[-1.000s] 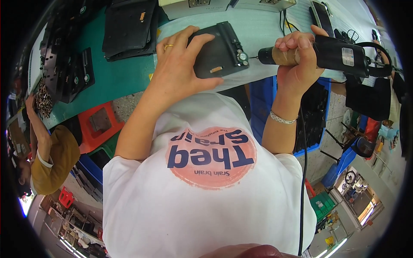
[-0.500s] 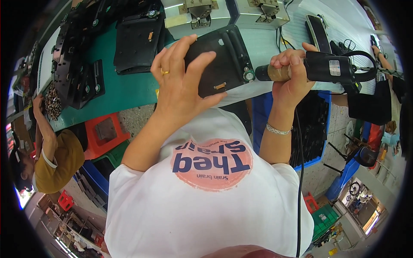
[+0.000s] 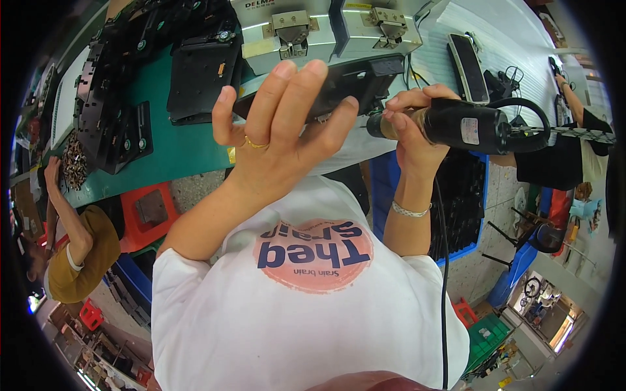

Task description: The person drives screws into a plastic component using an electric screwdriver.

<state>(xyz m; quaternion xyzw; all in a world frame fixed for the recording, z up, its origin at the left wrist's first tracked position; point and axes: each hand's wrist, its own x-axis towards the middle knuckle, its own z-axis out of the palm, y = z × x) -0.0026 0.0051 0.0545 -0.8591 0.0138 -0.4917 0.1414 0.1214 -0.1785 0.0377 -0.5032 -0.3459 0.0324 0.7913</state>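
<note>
My left hand is spread across a black plastic panel, fingers over its surface and thumb near the close edge. That panel is tipped up steeply, so most of its flat face is hidden by my hand. A black electric screwdriver lies sideways in my right hand, my fingers wrapped around its tape-covered front part. Its nose end points left, close to the panel's right end. A black loop joins the tool's rear end to a patterned hanging cord.
Beyond the panel stand two metal boxes with latch-like fittings. A stack of black panels lies left on the green mat, near a pile of small screws. A phone rests at right. Another person works at left.
The panel has gone from lying flat to tipped up steeply, my left hand moving with it. My right hand and the screwdriver have shifted slightly left and down in view.
</note>
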